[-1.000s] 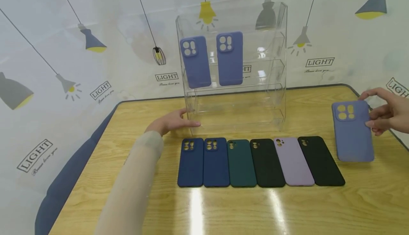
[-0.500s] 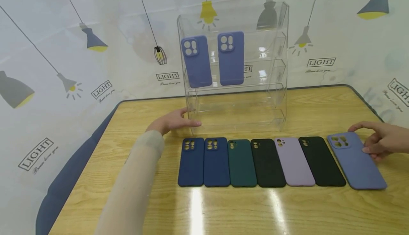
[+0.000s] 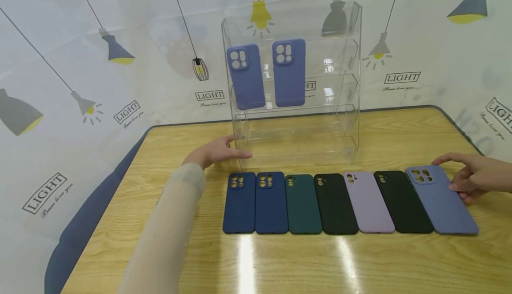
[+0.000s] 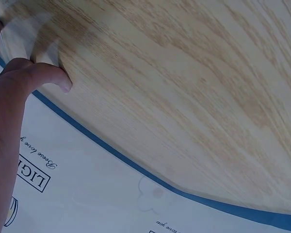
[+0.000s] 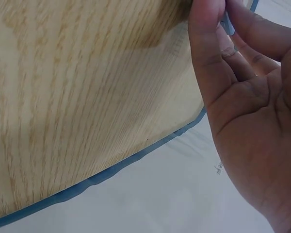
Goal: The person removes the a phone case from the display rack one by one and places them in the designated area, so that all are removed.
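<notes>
At the right end of a row of phone cases, my right hand (image 3: 474, 176) pinches the right edge of a periwinkle phone case (image 3: 446, 205). Its lower end lies close over the table, and its left edge meets a black case (image 3: 404, 203). In the right wrist view, only a sliver of this case (image 5: 228, 24) shows between thumb and fingers. My left hand (image 3: 216, 151) grips the lower left side of a clear acrylic display stand (image 3: 298, 145), thumb in front. Two more periwinkle cases, a left one (image 3: 248, 81) and a right one (image 3: 290, 76), stand upright on its upper tier.
Leftward along the row lie a lilac case (image 3: 371, 205), another black case (image 3: 337, 205), a dark green case (image 3: 304, 207) and two navy cases, one inner (image 3: 271, 207) and one outer (image 3: 239, 207). A patterned wall covering (image 3: 172, 94) rises behind the wooden table (image 3: 288, 263).
The periwinkle case in my right hand has come down from a raised, upright position to the row's right end, then slid slightly left against the black case. My left hand keeps its place.
</notes>
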A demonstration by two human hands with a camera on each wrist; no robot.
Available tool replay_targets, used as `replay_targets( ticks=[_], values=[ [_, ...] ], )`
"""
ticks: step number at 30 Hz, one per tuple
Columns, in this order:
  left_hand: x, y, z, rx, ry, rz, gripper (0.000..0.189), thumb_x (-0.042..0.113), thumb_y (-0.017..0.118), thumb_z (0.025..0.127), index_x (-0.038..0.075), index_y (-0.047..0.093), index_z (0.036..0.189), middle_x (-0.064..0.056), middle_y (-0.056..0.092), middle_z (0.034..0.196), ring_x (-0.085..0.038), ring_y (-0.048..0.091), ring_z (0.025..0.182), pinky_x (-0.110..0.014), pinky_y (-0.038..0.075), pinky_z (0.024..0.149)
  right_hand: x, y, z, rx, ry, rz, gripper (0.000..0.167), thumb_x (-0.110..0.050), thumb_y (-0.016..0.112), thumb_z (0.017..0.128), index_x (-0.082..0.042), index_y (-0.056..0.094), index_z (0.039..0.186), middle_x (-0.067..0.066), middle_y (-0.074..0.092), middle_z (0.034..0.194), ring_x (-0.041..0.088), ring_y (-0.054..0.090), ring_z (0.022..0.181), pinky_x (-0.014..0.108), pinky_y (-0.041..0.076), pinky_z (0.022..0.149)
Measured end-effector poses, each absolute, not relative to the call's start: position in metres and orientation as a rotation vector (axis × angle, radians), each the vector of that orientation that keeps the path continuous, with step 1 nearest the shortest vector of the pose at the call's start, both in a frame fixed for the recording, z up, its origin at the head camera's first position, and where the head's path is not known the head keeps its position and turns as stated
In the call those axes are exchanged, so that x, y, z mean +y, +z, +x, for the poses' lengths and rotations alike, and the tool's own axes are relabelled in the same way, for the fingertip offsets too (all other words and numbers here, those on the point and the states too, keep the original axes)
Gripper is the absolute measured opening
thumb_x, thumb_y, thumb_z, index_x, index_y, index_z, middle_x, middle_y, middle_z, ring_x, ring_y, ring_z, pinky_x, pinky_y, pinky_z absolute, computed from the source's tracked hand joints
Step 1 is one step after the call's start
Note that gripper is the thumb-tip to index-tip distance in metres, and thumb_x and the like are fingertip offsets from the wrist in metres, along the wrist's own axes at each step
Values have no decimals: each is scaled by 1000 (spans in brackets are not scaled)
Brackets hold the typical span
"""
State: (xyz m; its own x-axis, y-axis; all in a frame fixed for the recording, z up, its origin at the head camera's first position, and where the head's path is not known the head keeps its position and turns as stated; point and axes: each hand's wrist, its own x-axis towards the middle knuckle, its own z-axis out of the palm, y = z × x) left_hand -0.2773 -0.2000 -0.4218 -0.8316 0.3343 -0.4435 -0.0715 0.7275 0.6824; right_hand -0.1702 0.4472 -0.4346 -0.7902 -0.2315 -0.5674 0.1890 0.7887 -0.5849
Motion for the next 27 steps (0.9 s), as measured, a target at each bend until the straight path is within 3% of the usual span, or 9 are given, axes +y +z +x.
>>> replay_targets(
  ticks=[13, 27],
  values=[
    [-199, -420, -276, 2375, 968, 193, 120, 69, 82, 82, 26, 17, 172, -10, 16, 180, -37, 18, 166, -62, 23, 133, 448, -436, -173, 2289, -909, -23, 82, 3, 61, 100, 7, 7, 162, 10, 63, 73, 21, 63, 65, 37, 62, 63],
    [-199, -420, -275, 2392, 969, 216, 117, 68, 81, 83, 24, 19, 172, -11, 19, 180, -37, 19, 166, -61, 24, 133, 441, -433, -173, 2306, -833, -17, 78, 4, 56, 102, 9, 6, 162, 6, 57, 72, 18, 55, 64, 33, 53, 60]
  ],
)
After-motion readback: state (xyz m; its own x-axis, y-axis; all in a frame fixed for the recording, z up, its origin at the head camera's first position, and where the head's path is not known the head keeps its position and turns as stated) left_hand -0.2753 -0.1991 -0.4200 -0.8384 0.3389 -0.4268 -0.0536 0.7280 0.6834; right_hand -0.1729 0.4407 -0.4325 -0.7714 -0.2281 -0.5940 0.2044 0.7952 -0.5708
